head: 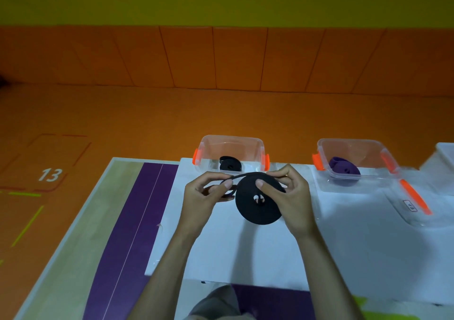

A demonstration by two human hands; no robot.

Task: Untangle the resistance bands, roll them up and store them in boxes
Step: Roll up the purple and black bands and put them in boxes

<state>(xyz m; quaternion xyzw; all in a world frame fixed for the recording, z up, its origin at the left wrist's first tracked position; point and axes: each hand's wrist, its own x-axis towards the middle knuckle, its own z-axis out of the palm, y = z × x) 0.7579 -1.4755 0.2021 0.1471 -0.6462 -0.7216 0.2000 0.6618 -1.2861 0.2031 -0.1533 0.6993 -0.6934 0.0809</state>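
Note:
A black resistance band [255, 209], wound into a flat disc-shaped roll, is held upright above the white sheet [245, 253]. My right hand [290, 196] grips the roll, thumb pressed on its face. My left hand [204, 196] pinches the loose black tail end that runs over the top of the roll. Behind my hands stands a clear box with orange latches [208, 147], with a rolled black band [229, 164] inside. To the right, a second clear box [368, 155] holds a rolled purple band [344, 166].
A clear lid with an orange latch [412, 204] lies front right of the second box. Part of a third container [444, 157] shows at the right edge. The table [81, 246] has a purple stripe on the left; orange floor lies beyond.

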